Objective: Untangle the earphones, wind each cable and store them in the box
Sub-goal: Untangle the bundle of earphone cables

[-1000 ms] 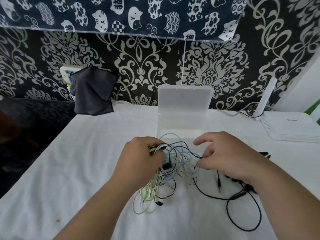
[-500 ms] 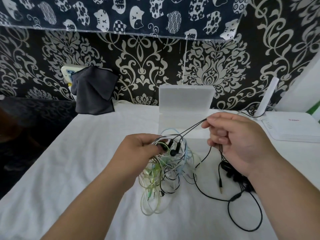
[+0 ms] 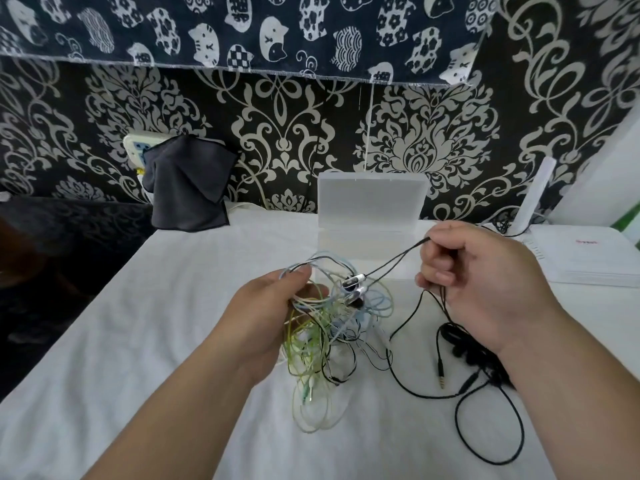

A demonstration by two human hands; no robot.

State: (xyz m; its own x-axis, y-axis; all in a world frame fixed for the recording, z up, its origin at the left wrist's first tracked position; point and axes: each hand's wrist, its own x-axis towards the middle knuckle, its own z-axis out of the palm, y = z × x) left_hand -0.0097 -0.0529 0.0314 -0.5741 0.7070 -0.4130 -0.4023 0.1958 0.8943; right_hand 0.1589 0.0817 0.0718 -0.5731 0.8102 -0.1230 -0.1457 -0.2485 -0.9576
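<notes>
Head view looks down on a white-covered table point(image 3: 121, 341) filling the lower frame. At 12 o'clock on it, against the patterned wall, a translucent box point(image 3: 370, 202) stands with its lid raised. A dark cloth point(image 3: 188, 192) hangs at 10 o'clock, and a white router point(image 3: 585, 261) lies at 2 o'clock. The left hand point(image 3: 263, 317), at the centre, curls its fingers round a tangle of earphones point(image 3: 322, 341) of green, pale blue and black cables, which hangs down to the table just in front of the box. The right hand point(image 3: 485, 282), at 3 o'clock, pinches a black cable point(image 3: 410, 249) between thumb and forefinger. That cable runs taut to two earbuds point(image 3: 353, 285) at the tangle's top. More black cable loops on the table at 5 o'clock, near a jack plug point(image 3: 442, 381).
</notes>
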